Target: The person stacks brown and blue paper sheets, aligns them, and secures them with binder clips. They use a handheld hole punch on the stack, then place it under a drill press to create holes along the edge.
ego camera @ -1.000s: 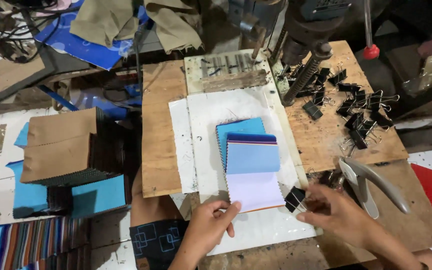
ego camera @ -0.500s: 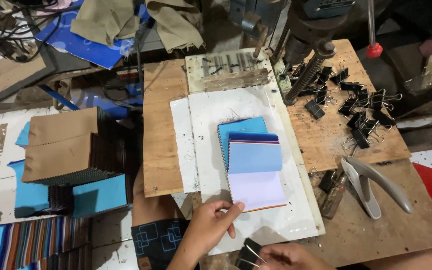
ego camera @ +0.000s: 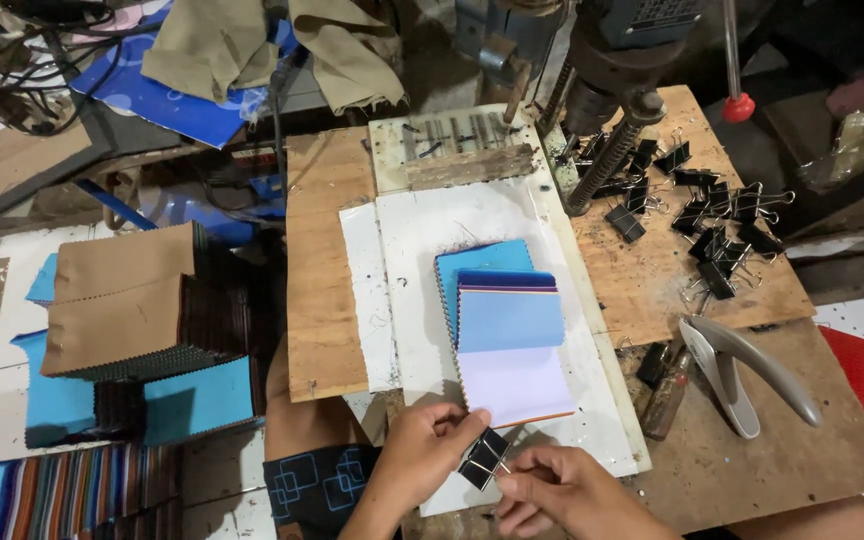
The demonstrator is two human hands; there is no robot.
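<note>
Both hands are pinched around one black binder clip (ego camera: 483, 458) right at the near edge of the little stack of blue and white pads (ego camera: 508, 345): left hand (ego camera: 422, 462) fingers closed on its body, right hand (ego camera: 564, 492) gripping the wire handles. The stack sits on a white board (ego camera: 422, 250), with a heap of spare binder clips (ego camera: 697, 205) off to the right on the plywood.

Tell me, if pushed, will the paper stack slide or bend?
The paper stack lies flat on the white board, so it would probably slide. Its loose sheets look thin and would likely flop when lifted; the layers may fan apart.
</note>
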